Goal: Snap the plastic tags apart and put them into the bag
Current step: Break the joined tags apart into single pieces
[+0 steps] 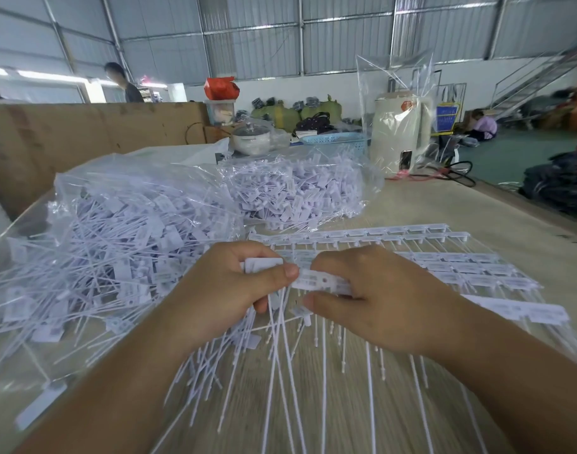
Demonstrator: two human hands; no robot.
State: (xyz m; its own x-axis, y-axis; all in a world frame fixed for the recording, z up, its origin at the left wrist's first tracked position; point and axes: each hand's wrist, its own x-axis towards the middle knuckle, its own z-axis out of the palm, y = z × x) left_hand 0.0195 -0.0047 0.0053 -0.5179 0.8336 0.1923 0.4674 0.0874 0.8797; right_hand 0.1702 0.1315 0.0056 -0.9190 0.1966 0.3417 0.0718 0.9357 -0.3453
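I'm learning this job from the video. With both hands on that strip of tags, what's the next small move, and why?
Probably bend the two hands against each other to break the joint. The left hand pinches a tag at the end, and the right hand grips the rest of the strip right beside it, so the joint sits between the thumbs. The freed tag then goes left into the open bag.

white plastic tags (316,281), clear bag (123,224), pale wood-grain table (444,204), blue basket (336,140), red bag (221,88), cream kettle (398,136)
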